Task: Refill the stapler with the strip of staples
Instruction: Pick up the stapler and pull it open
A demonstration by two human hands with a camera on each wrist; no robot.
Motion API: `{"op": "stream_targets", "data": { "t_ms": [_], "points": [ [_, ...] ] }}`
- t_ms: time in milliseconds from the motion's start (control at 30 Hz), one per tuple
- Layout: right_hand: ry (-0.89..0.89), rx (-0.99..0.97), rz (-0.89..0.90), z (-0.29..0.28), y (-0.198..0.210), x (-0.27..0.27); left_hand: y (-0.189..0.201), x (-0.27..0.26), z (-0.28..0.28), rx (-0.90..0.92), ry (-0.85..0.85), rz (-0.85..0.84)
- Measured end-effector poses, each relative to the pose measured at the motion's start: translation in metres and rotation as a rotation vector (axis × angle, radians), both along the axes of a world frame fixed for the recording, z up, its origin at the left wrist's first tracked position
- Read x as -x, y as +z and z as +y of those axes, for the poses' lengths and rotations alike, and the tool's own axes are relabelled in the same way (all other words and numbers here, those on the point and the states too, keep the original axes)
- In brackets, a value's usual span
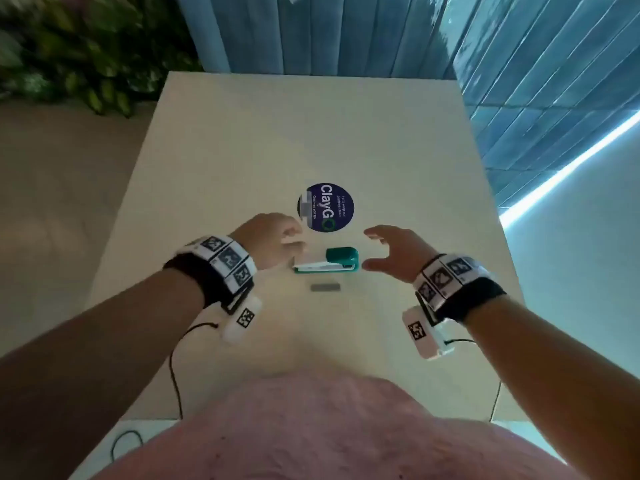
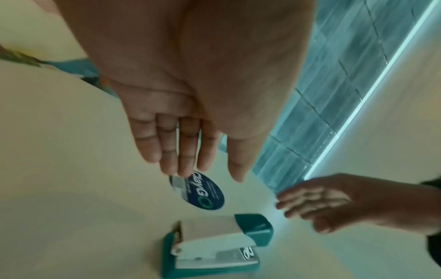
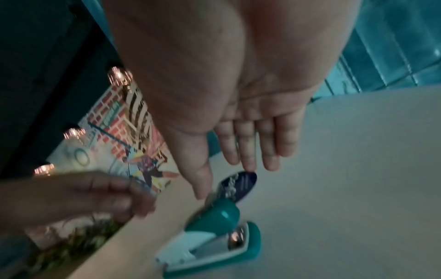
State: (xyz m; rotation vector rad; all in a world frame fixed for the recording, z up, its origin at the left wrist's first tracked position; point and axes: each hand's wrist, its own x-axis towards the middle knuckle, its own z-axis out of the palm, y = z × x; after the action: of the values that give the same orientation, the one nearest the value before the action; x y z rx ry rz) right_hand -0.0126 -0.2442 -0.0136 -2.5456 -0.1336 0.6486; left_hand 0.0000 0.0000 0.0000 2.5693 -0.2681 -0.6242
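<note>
A teal and white stapler (image 1: 327, 262) lies closed on the pale table (image 1: 242, 140), its teal head pointing right. A short grey strip of staples (image 1: 325, 287) lies just in front of it. My left hand (image 1: 277, 242) hovers at the stapler's left end, fingers loosely bent and holding nothing. My right hand (image 1: 391, 252) hovers at its right end, thumb and fingers spread apart. The left wrist view shows the stapler (image 2: 214, 243) below straight fingers (image 2: 188, 151). In the right wrist view, the stapler (image 3: 214, 232) lies under the thumb and fingers (image 3: 248, 147).
A round dark blue sticker (image 1: 326, 207) is on the table behind the stapler. Wrist camera cables (image 1: 175, 368) trail over the near table edge. Plants (image 1: 79, 53) stand far left, and a tiled wall (image 1: 536, 81) with a light strip is on the right.
</note>
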Motion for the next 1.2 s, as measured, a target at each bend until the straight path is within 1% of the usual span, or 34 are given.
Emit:
{"op": "stream_targets", "data": {
  "t_ms": [33,133,167,267,367,533,600,700,800,867,933,1000,1067,1133,1200],
  "points": [
    [0.002,0.001,0.02,0.005,-0.009,-0.004,-0.006,-0.006,-0.013,0.019,-0.034,-0.008],
    [-0.004,0.025,0.085,0.02,-0.026,-0.006,-0.012,-0.007,-0.049,-0.011,-0.174,0.021],
    [-0.008,0.032,0.07,0.023,-0.034,-0.007,-0.017,-0.006,-0.059,-0.023,-0.214,0.02],
    [-0.012,0.056,0.019,0.025,-0.042,-0.009,-0.03,-0.003,-0.077,-0.063,-0.271,-0.007],
    [-0.009,0.054,0.024,0.026,-0.047,-0.011,-0.034,-0.004,-0.084,-0.064,-0.263,-0.008],
    [0.007,0.022,0.027,0.023,-0.051,-0.013,-0.036,-0.01,-0.087,-0.08,-0.306,-0.025],
    [-0.014,0.005,0.017,0.022,-0.052,-0.013,-0.031,-0.011,-0.085,-0.035,-0.301,-0.049],
    [-0.039,-0.017,-0.004,0.019,-0.054,-0.014,-0.013,-0.014,-0.068,0.093,-0.278,-0.114],
    [-0.028,-0.015,-0.015,0.017,-0.056,-0.016,0.006,-0.011,-0.027,0.213,-0.226,-0.185],
    [-0.033,-0.025,-0.017,0.017,-0.057,-0.015,0.013,-0.007,0.009,0.237,-0.159,-0.216],
    [-0.037,-0.035,-0.024,0.017,-0.058,-0.015,0.012,-0.002,0.045,0.196,-0.108,-0.229],
    [-0.04,-0.035,-0.029,0.017,-0.058,-0.016,0.003,0.002,0.075,0.137,-0.044,-0.216],
    [-0.033,-0.026,-0.025,0.017,-0.058,-0.016,-0.015,0.008,0.093,0.085,0.026,-0.166],
    [-0.022,-0.019,-0.018,0.018,-0.059,-0.016,-0.036,0.014,0.101,0.07,0.065,-0.114],
    [-0.023,-0.019,-0.017,0.018,-0.06,-0.016,-0.055,0.019,0.102,0.076,0.085,-0.1]
  ]
}}
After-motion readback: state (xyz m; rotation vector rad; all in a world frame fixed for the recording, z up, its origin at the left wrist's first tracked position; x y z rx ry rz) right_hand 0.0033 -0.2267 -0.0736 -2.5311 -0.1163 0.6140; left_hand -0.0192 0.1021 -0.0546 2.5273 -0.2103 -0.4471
